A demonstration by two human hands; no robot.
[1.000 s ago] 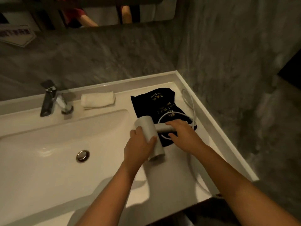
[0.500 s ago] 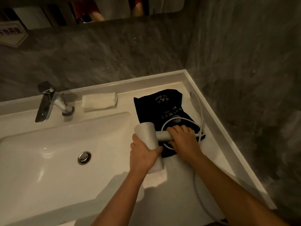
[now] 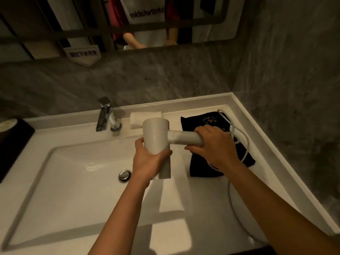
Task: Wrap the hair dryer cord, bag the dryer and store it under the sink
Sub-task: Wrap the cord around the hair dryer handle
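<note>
Black tray (image 3: 12,144) sitting at 9 o'clock on the surface's (image 3: 184,208) far-left edge, well apart from the work. Faucet (image 3: 108,116) standing behind the sink basin (image 3: 64,181), a folded white towel (image 3: 145,116) just beside it at 12 o'clock.

Left hand (image 3: 147,161) wrapping the hair dryer (image 3: 156,137) barrel from below, grip pressed around it, holding the dryer up off the surface above the basin's right rim. Likely bracing it so the handle stays free for winding.

Right hand (image 3: 213,144) curling its grip around the handle end, where the cord (image 3: 244,144) exits. Cord is looping loose at 3 o'clock, trailing down toward 5 o'clock; wrapping looks barely begun.

Black storage bag (image 3: 202,168) lying flat under the right hand, mouth direction unclear.

Room: the raised surface lip and the wall are crowding 3 o'clock; open space lies over the basin.
</note>
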